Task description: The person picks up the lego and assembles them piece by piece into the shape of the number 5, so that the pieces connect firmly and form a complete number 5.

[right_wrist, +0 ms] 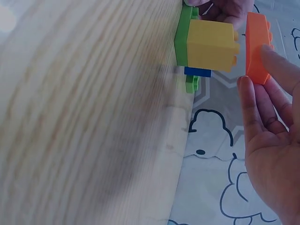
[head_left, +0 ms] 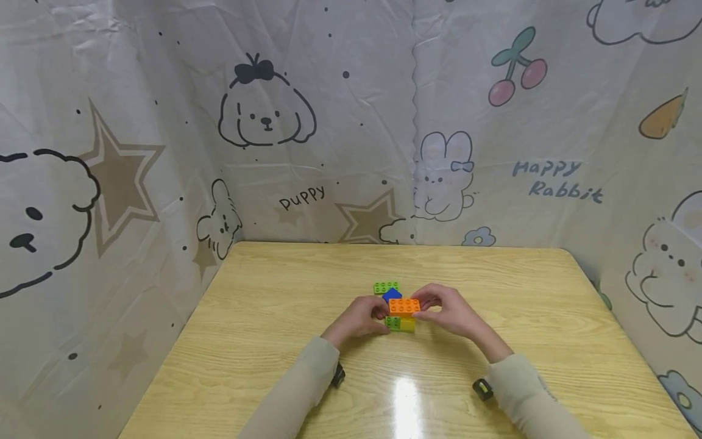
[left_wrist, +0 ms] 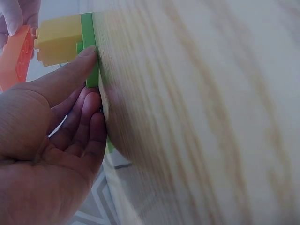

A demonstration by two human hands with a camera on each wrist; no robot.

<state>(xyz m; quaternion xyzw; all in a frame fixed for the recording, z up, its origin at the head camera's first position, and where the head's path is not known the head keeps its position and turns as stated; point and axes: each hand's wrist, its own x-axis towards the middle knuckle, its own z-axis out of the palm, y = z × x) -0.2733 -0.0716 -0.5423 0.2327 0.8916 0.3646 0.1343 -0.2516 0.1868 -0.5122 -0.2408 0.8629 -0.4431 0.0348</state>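
My right hand pinches an orange toy brick by its end. In the right wrist view, the orange brick is held above a yellow brick, with a gap between them. That yellow brick stands on a flat green brick on the table. With thumb and fingers my left hand grips the end of the green brick, beside the yellow brick. Just behind them lie a blue piece and another light green brick.
The bricks stand on a light wooden table. Behind and beside it hangs a printed curtain with cartoon animals. Dark wrist devices sit at both sleeves. A bright reflection shows near the front of the tabletop.
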